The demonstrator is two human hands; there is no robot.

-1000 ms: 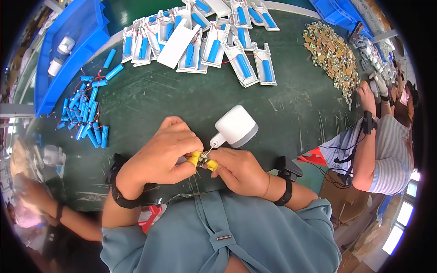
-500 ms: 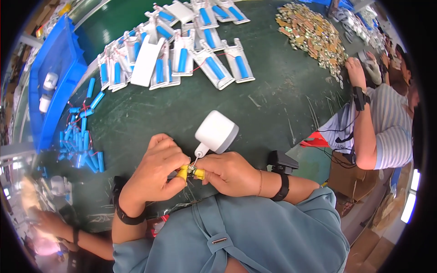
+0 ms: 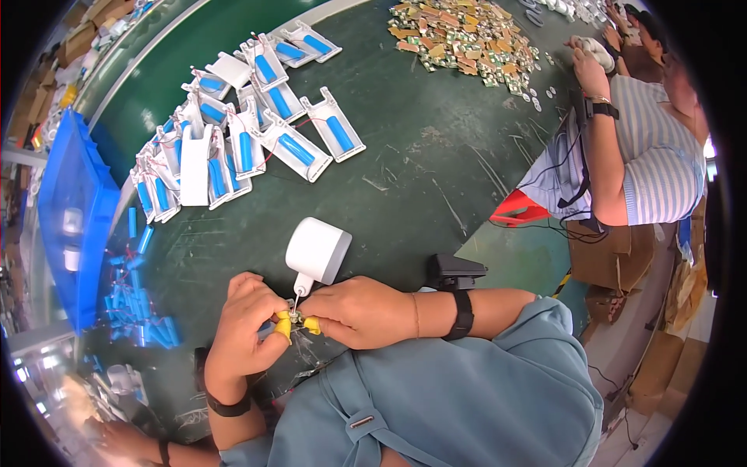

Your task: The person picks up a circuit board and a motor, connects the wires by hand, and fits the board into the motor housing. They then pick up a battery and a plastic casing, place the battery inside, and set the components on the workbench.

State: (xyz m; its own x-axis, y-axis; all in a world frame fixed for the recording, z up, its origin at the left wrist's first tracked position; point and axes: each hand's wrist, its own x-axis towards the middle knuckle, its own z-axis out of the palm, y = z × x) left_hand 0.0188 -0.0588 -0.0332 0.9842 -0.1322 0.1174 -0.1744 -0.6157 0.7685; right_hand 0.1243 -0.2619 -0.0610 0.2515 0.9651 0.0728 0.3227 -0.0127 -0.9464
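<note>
Close in front of me, a white rounded device head (image 3: 315,251) with a grey rim lies on the dark green table. From its short neck (image 3: 302,285), thin wires run down to a small circuit board (image 3: 295,317) between my hands. My left hand (image 3: 253,327) pinches the board from the left. On its other side, the fingertips of my right hand (image 3: 362,311) are closed at the board. Yellow finger covers (image 3: 282,325) sit on fingertips of both hands. Fingers partly hide the board, so its details cannot be made out.
Several white casings (image 3: 292,148) with blue cylindrical cells stand farther off. Loose blue cells (image 3: 132,303) lie left beside a blue bin (image 3: 74,218). A heap of small circuit boards (image 3: 467,39) is at the back. Co-workers sit right, in a striped shirt (image 3: 661,183), and lower left.
My view has shifted, so the casings and board heap appear farther left. Both hands stay closed at the small board, and the white head still lies just beyond them.
</note>
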